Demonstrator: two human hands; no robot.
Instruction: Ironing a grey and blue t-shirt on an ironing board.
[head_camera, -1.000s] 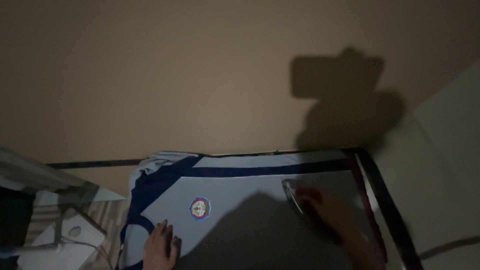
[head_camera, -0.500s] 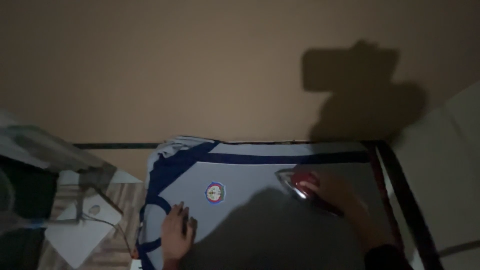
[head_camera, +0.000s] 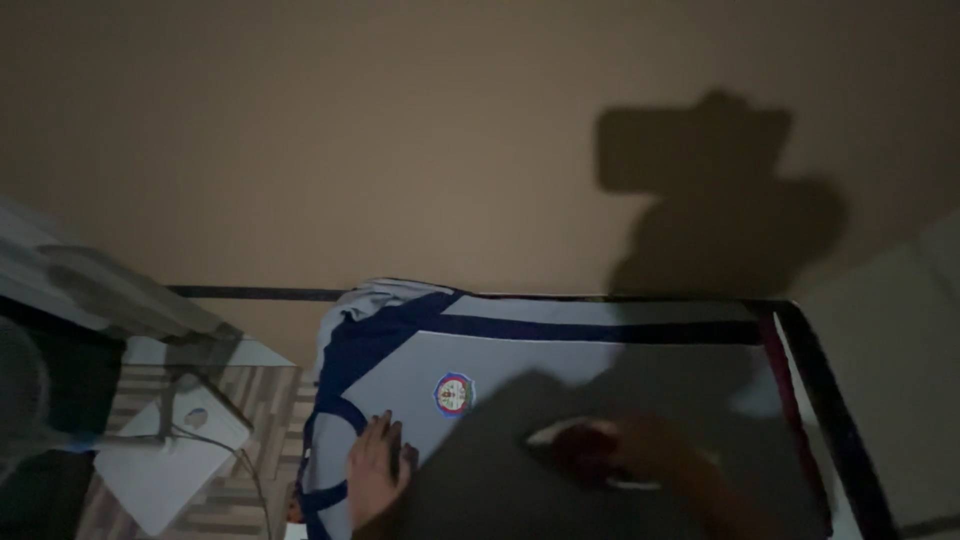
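A pale grey shirt (head_camera: 560, 355) with dark blue trim and a round badge (head_camera: 453, 392) lies spread flat on a surface against a beige wall. My left hand (head_camera: 372, 470) presses flat on the shirt near its blue-edged armhole, fingers apart. My right hand (head_camera: 650, 455) grips a red and white clothes iron (head_camera: 575, 445) resting on the shirt, its tip pointing left, in my own shadow. The lighting is dim and the iron is blurred.
A dark blue and red border (head_camera: 830, 410) edges the surface on the right. At the left stands a glass-topped table (head_camera: 130, 330) with a white flat device and cable (head_camera: 170, 450) below it on a striped floor.
The view has shifted, so the shirt sits further right and lower. The iron in my right hand has slid left across the shirt. My left hand stays pressed on the fabric.
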